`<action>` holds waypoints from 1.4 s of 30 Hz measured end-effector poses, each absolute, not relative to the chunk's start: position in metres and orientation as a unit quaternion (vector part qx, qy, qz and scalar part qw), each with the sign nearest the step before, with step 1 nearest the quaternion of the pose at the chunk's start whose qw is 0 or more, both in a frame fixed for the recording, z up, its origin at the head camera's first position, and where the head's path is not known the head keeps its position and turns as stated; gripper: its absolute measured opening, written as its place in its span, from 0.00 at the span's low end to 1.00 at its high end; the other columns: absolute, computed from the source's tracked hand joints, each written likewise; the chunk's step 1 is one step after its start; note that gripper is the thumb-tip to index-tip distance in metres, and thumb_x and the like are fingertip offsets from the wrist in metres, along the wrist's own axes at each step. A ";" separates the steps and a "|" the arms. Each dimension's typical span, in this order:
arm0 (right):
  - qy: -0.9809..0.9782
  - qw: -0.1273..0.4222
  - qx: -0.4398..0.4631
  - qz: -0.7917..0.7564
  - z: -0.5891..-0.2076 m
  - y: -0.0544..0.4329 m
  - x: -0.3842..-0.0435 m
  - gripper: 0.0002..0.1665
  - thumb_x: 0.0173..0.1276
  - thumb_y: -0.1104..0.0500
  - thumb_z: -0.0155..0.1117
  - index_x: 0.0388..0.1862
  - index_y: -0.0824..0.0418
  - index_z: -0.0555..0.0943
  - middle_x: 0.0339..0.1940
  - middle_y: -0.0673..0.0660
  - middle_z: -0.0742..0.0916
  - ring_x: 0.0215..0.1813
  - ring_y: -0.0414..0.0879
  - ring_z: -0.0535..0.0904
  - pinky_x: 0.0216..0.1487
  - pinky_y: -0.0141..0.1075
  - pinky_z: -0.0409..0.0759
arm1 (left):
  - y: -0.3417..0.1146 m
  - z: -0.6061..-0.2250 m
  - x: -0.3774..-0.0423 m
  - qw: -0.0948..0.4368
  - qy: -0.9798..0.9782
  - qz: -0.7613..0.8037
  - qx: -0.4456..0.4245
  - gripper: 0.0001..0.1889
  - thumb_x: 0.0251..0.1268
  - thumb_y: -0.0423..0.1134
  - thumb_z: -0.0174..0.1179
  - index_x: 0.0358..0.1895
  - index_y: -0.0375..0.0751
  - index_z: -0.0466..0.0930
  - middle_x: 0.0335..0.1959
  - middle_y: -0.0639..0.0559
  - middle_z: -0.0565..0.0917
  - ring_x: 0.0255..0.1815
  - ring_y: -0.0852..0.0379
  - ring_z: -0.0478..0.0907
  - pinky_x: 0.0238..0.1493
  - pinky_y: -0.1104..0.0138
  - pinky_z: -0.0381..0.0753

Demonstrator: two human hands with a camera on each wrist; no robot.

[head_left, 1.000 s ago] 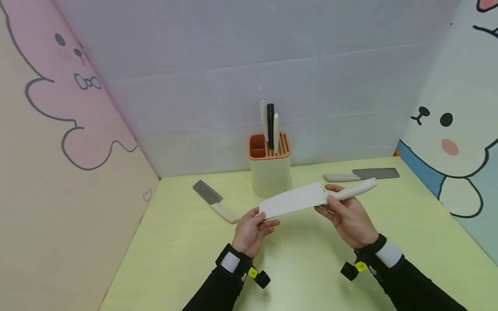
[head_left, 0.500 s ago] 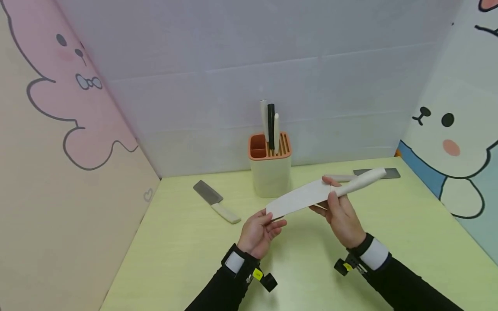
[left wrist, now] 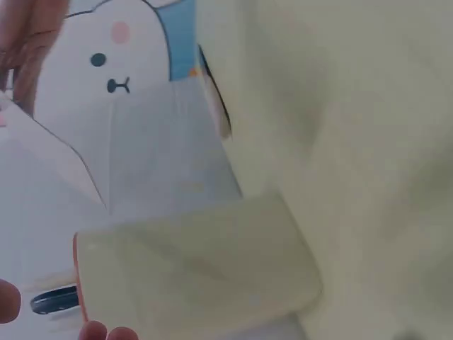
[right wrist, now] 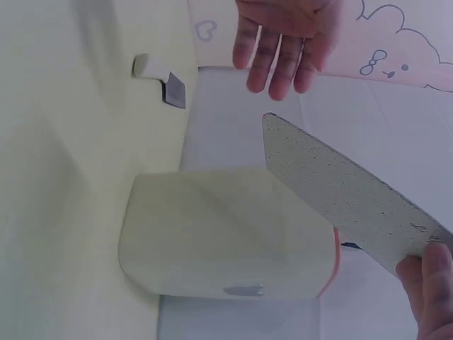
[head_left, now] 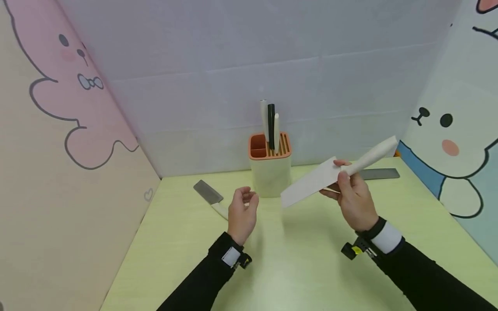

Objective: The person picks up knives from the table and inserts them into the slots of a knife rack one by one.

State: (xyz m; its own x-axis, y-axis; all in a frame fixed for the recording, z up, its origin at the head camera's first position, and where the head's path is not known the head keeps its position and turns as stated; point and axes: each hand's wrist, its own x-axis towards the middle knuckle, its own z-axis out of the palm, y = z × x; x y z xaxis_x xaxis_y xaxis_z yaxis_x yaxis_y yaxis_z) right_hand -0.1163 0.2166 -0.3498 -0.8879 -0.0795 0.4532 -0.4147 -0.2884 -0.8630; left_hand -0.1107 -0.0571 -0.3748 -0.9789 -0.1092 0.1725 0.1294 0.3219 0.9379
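Presently, a broad knife is hanging in the air above the table, in front and to the right of the knife holder. Its blade is slanting down to the left while its handle is rising to the right. In the left wrist view the tip is standing apart from the holder.

The right hand is pinching the knife where blade and handle are meeting, thumb and fingertips pressing from opposite faces. The left hand is holding nothing; the right wrist view is showing its fingers extending, slightly apart, not touching the blade.

On handling, in this inspector's judgement: the knife is probably feeling moderately heavy and stiff throughout, and is giving little cause to expect breakage. The smooth handle could be getting slippery in a damp grip. The handle, or the junction being pinched, is offering the soundest hold; the long lower edge is calling for caution — its sharpness is not showing.

On appearance: the blade is looking plain white in the head view, whereas the right wrist view is presenting a grey, speckled face with a small dark mark near the fingers — too blurred for reading. The handle is looking pale, thick and round-ended, and is showing no evident crack.
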 end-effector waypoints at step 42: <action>-0.878 0.085 0.183 0.434 -0.184 0.189 -0.264 0.33 0.85 0.39 0.39 0.66 0.65 0.69 0.57 0.72 0.81 0.63 0.64 0.80 0.65 0.59 0.73 | -0.043 -0.360 -0.242 0.262 -0.935 0.005 -0.237 0.34 0.74 0.54 0.62 0.73 0.34 0.71 0.70 0.41 0.79 0.75 0.44 0.73 0.81 0.54 0.65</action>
